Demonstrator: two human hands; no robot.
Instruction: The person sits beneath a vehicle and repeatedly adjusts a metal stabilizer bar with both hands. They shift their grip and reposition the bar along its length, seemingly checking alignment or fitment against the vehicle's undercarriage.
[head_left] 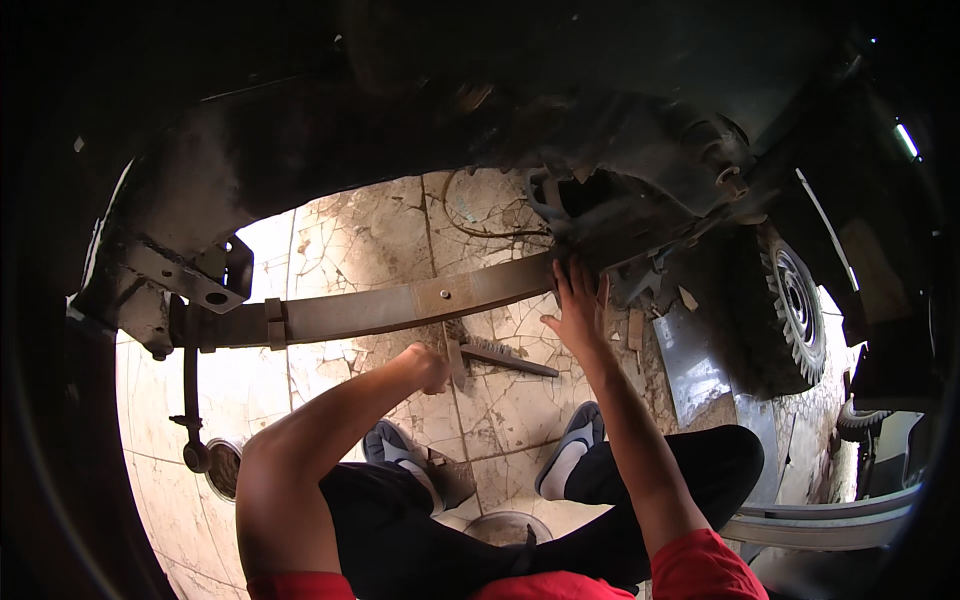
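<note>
A long flat leaf spring (360, 312) runs across in front of me under a dark vehicle, with a small bolt head (446, 294) near its middle. My right hand (577, 300) lies against the right part of the spring, fingers spread and stretched out. Below the spring my left hand (428, 368) is closed like a fist; what it holds, if anything, I cannot make out. Just beside that fist is a narrow upright tool piece (456, 364). A dark tool handle (512, 361) slants away to its right, with bristle-like marks along it.
A bracket (215, 290) and a hanging link (193, 400) are at the left. Overhead is the dark underbody (400, 130). A toothed-tread wheel (795, 300) stands at the right near a metal sheet (690, 365). Cracked floor tiles (370, 225) lie below, with a round container (510, 525) between my legs.
</note>
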